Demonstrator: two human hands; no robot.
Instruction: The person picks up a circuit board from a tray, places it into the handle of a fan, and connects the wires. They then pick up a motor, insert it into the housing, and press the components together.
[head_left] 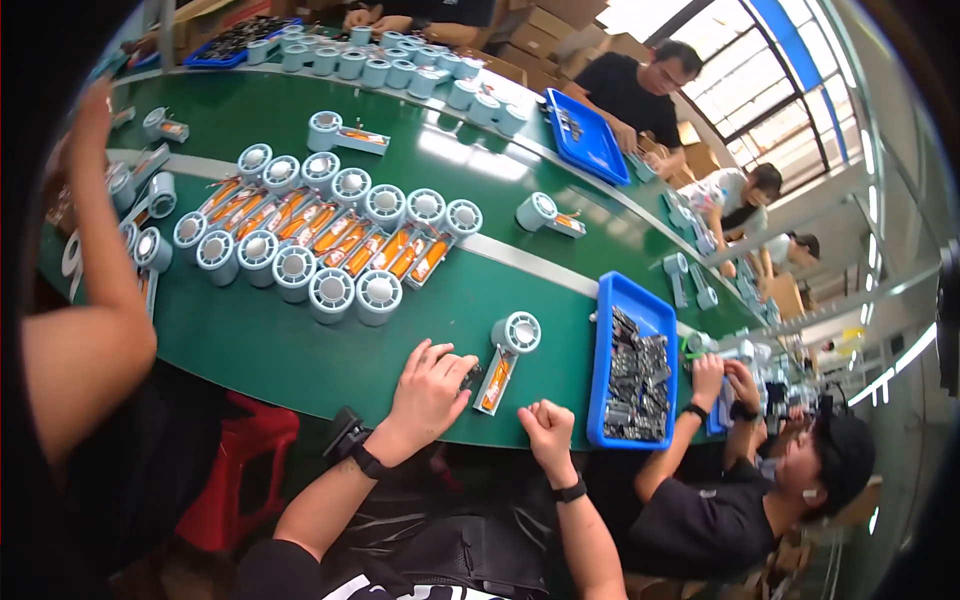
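Observation:
A light-blue handheld fan body (pixel 518 333) lies on the green table before me, its round head away from me. Its handle is uncovered and holds an orange battery (pixel 494 382). Just left of that handle, my left hand (pixel 425 392) is bent palm down, with a small dark part (pixel 472 378) at its fingertips, too small to make out fully. On the right of the handle's near end, my right hand (pixel 549 432) is curled into a loose fist. Whatever it may hold is hidden. Neither hand visibly touches the fan.
Rows of similar fan bodies (pixel 294 268) stand at the left. A blue tray (pixel 598 400) of dark small parts is on the right. Beyond a pale strip runs a belt with single fan bodies (pixel 537 211). Co-workers sit on both sides and opposite; a red stool (pixel 240 465) stands lower left.

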